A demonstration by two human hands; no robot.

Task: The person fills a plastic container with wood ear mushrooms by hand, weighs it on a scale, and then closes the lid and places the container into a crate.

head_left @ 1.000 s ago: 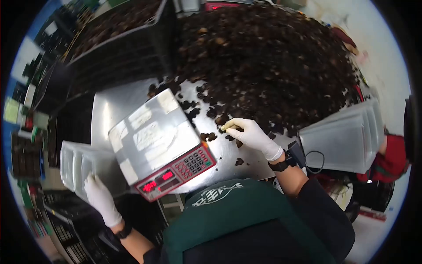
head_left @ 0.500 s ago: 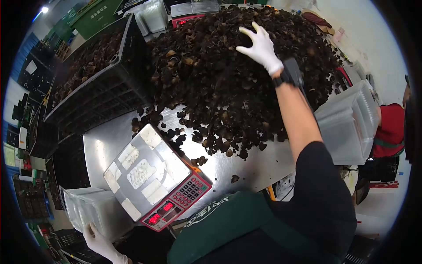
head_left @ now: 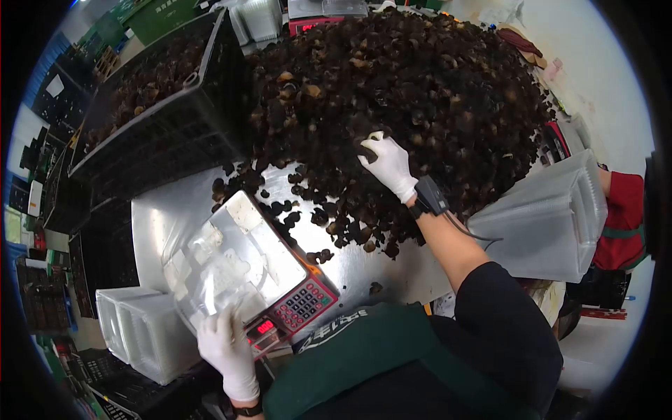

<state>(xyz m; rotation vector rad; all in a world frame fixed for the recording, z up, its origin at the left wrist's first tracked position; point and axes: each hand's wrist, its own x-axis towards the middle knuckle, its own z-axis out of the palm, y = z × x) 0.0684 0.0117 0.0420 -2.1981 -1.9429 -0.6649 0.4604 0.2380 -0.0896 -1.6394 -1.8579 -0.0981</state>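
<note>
My right hand (head_left: 387,164), in a white glove, is closed on a clump of dark dried mushrooms taken from the big heap (head_left: 420,91) on the steel table (head_left: 164,220). My left hand (head_left: 225,348), also gloved, holds a clear plastic tray (head_left: 224,269) on the platform of the digital scale (head_left: 294,304), which shows red digits near the table's front edge. Loose mushroom pieces (head_left: 294,213) lie between the scale and the heap.
A black crate (head_left: 161,105) of mushrooms stands at the back left. Stacks of clear trays sit at the lower left (head_left: 143,329) and right (head_left: 553,217). A person in a red sleeve (head_left: 623,217) is at the right edge. A second scale (head_left: 315,17) sits behind the heap.
My right hand came back from the heap's far top to its near slope and closed on mushrooms. My left hand left the tray stack and put a clear tray on the scale.
</note>
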